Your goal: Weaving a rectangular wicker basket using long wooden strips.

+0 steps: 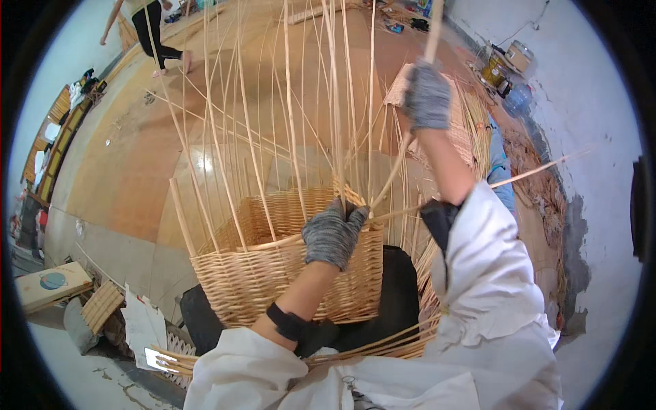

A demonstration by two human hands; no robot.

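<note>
A half-woven wicker basket (pixel 229 283) stands in front of me on a black surface (pixel 400 287), with tall upright stakes (pixel 294 137) rising from its rim. My left hand (pixel 333 236), in a grey knitted glove, is closed on the rim near the right corner, by the foot of a stake. Its fingertips are partly hidden. Raised to the far right, my right hand (pixel 427 97), gloved alike and slightly blurred, is closed around a pale wicker rod (pixel 393 176) that runs down to that corner. Another rod (pixel 536 172) sticks out to the right past my sleeve.
Loose rods (pixel 396 348) lie across in front of my body. Beyond my right hand are a woven panel (pixel 459 126) and a bundle of thin rods (pixel 478 116). A cardboard box (pixel 55 285) lies at left. Another person (pixel 152 34) walks at the far left.
</note>
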